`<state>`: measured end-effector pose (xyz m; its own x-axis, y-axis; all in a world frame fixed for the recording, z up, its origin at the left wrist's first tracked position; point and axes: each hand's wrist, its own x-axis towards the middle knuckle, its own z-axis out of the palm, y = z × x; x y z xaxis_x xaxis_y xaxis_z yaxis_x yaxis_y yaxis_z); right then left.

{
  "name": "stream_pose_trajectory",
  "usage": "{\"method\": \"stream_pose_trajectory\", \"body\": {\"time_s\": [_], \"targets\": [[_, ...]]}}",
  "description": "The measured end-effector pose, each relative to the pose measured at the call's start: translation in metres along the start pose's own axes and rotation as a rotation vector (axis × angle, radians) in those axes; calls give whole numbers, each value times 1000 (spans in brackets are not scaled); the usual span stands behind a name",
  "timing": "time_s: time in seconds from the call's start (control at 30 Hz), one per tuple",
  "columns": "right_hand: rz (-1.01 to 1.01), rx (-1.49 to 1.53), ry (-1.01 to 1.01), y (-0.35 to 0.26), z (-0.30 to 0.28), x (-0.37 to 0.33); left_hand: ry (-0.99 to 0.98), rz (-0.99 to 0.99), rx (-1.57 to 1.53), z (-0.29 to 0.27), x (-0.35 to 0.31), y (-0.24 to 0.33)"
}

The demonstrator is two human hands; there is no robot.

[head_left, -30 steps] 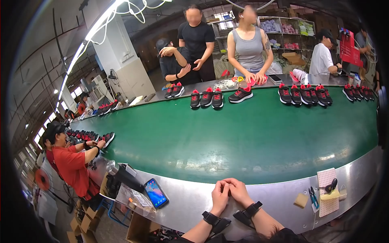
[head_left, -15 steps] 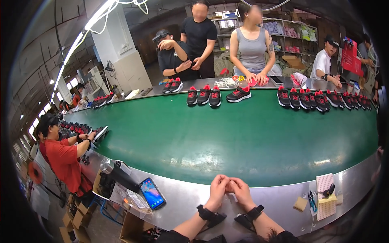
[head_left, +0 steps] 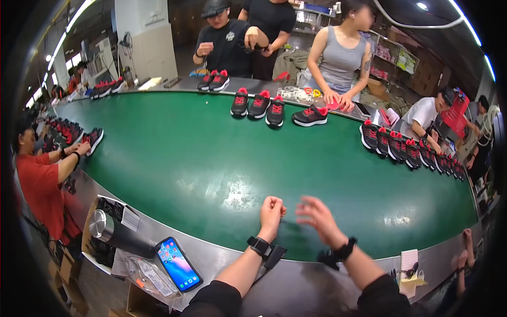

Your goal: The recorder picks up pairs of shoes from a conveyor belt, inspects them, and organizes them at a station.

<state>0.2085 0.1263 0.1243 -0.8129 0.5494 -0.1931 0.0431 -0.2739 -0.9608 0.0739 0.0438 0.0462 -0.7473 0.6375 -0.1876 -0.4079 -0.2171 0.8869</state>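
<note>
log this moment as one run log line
left hand: fist, empty | right hand: open, blurred, empty | both over green belt | phone near left

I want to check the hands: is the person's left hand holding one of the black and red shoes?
No, the left hand is a closed, empty fist above the green conveyor belt, far from the black and red shoes.

1. A wide bare stretch of green belt (head_left: 211, 164) is lying open ahead of the left hand (head_left: 272, 208) and right hand (head_left: 317, 214).
2. Black-and-red shoes (head_left: 259, 104) are crowding the far edge, and a long row (head_left: 409, 153) is blocking the far right.
3. A phone (head_left: 178, 264) and a steel flask (head_left: 119, 235) are occupying the metal ledge (head_left: 301, 280) at near left.
</note>
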Motion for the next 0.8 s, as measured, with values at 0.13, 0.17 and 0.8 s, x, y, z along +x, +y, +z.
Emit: {"method": "stream_pose_trajectory", "body": {"time_s": [0.13, 0.17, 0.8], "targets": [[37, -10, -35, -21, -6, 151, 24, 35, 47, 4, 0, 5], [49, -26, -4, -24, -11, 190, 14, 24, 55, 7, 0, 5], [-161, 259, 474, -30, -55, 466, -16, 3, 334, 31, -23, 13]]}}
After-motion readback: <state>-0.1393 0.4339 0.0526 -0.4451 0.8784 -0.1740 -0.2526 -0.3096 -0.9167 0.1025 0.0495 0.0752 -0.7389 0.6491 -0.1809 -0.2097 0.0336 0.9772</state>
